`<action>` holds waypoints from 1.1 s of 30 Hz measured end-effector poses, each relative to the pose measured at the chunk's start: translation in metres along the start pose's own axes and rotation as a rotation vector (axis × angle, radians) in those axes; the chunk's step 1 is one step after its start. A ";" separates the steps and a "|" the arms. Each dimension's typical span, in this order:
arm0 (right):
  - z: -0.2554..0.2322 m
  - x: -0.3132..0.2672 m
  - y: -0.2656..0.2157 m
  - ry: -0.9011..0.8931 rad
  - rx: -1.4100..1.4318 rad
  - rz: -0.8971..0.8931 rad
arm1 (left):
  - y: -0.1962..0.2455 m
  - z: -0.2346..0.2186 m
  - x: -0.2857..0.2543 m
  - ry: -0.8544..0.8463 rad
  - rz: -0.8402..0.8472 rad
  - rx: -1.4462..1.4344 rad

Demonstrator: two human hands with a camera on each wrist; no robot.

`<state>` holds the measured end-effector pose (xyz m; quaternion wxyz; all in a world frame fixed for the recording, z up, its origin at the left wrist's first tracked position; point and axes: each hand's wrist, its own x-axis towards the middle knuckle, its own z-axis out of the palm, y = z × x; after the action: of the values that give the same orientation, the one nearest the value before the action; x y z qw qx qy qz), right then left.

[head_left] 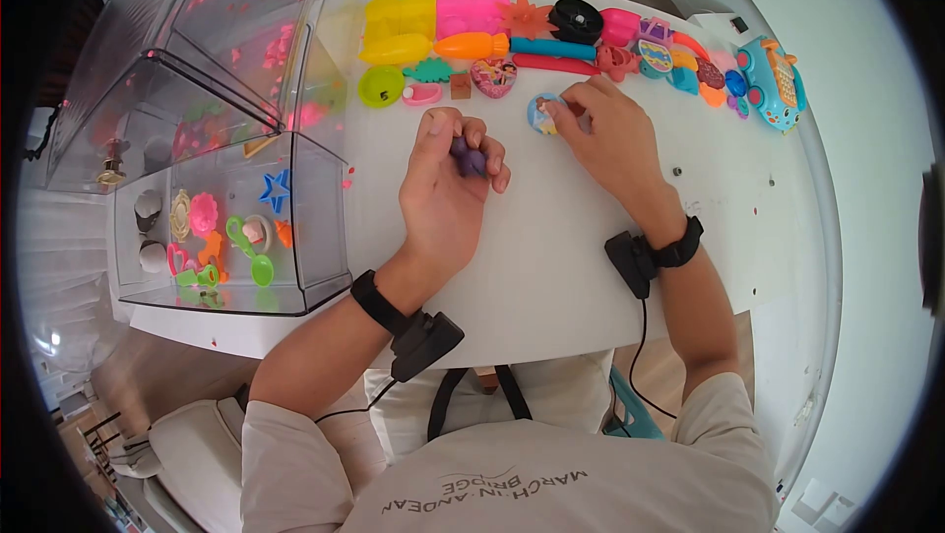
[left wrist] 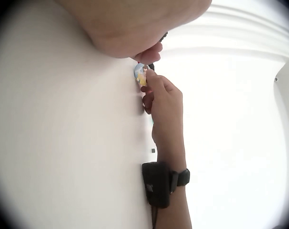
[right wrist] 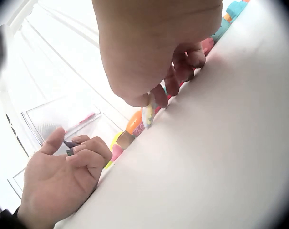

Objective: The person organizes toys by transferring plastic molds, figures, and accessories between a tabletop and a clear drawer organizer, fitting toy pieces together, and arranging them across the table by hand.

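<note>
1. In the head view, I see the left hand (head_left: 438, 203) left of centre, palm turned up, fingers curled around a small purple piece (head_left: 471, 161); the fingers hide part of it.
2. Right of centre I have the right hand (head_left: 617, 139), thumb and fingers closed in a pinch on a round picture disc (head_left: 537, 114) in the upper middle of the frame. I cannot tell whether the disc touches the white table (head_left: 561, 257).
3. Just left of the disc, I see a pink heart-shaped piece (head_left: 493, 78), then a brown square (head_left: 461, 87).
4. Rows of colourful toys run across the top, ending at a blue toy phone (head_left: 773, 85) at upper right.
5. At left, my view shows a clear box (head_left: 320, 238) containing a blue star (head_left: 276, 190).
</note>
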<state>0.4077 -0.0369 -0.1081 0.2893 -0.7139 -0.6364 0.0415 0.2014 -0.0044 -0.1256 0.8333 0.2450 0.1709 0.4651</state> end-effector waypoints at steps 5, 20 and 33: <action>-0.006 0.001 -0.004 0.008 0.020 0.024 | 0.001 -0.002 0.001 -0.017 -0.032 -0.025; -0.003 0.006 0.003 0.087 0.104 -0.090 | 0.003 0.001 0.001 -0.010 -0.039 -0.002; 0.004 0.002 -0.006 -0.022 -0.082 -0.292 | 0.002 0.003 0.000 -0.001 -0.044 -0.006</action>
<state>0.4015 -0.0338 -0.1081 0.2558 -0.6243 -0.7378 -0.0196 0.2018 -0.0042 -0.1217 0.8441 0.2389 0.1744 0.4472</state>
